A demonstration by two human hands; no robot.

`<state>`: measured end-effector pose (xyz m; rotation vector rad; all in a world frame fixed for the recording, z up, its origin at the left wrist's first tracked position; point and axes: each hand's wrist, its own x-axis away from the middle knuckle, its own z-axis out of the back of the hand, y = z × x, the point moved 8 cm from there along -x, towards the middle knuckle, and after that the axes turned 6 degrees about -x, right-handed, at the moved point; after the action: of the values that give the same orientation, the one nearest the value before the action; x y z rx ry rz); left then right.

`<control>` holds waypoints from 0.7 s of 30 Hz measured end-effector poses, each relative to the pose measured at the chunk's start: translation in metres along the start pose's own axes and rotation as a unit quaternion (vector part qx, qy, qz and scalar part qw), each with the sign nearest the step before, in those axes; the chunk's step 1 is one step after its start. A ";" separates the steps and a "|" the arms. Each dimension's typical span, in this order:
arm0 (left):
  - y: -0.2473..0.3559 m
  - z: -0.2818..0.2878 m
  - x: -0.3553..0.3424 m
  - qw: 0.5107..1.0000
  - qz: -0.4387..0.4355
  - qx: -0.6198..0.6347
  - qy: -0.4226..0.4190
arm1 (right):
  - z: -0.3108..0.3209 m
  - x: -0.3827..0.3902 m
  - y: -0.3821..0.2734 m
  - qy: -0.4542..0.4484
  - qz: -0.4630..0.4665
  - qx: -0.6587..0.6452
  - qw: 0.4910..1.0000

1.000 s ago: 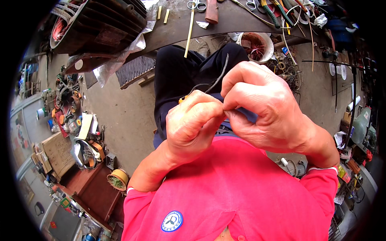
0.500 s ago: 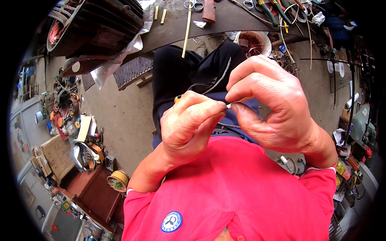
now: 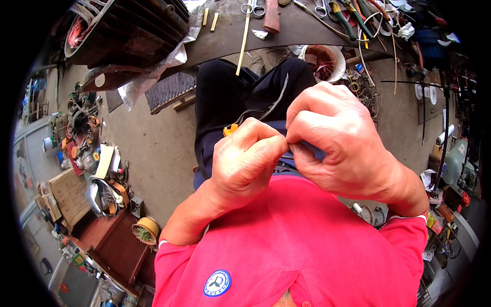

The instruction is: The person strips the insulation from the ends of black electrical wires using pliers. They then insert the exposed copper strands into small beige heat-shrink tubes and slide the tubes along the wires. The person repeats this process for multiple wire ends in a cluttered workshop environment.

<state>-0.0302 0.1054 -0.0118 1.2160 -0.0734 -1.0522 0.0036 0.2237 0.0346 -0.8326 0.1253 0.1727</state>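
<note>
My left hand is closed in a pinch above my lap, its fingertips meeting those of my right hand. The right hand is pinched as well, its index finger curled toward the thumb. Whatever sits between the fingertips is hidden by them. Just beyond the left knuckles shows a small yellow-orange object, partly covered, its kind unclear. A dark grey cord lies over my dark trousers behind the hands.
Across the far side stands a dark workbench with a large finned motor housing, scissors, pliers and wires. Below it is a white bucket with reddish wire. At left are a potted plant and a reddish-brown cabinet.
My right fingers have come down and closed against the left fingertips. A small white piece that showed between them is now covered. The view has shifted slightly.
</note>
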 end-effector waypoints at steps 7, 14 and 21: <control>-0.003 0.003 0.001 0.999 0.018 0.042 0.027 | 0.025 -0.009 0.015 0.059 -0.011 0.035 0.998; -0.021 0.004 0.007 0.980 0.110 0.162 0.017 | 0.007 0.004 0.026 -0.037 -0.094 -0.168 0.981; -0.029 -0.002 0.004 0.982 0.119 0.149 0.003 | -0.005 0.019 0.039 0.032 -0.192 -0.341 0.920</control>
<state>-0.0443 0.1050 -0.0371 1.4391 -0.3741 -0.8460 0.0137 0.2479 -0.0003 -1.5417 -0.0457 -0.1985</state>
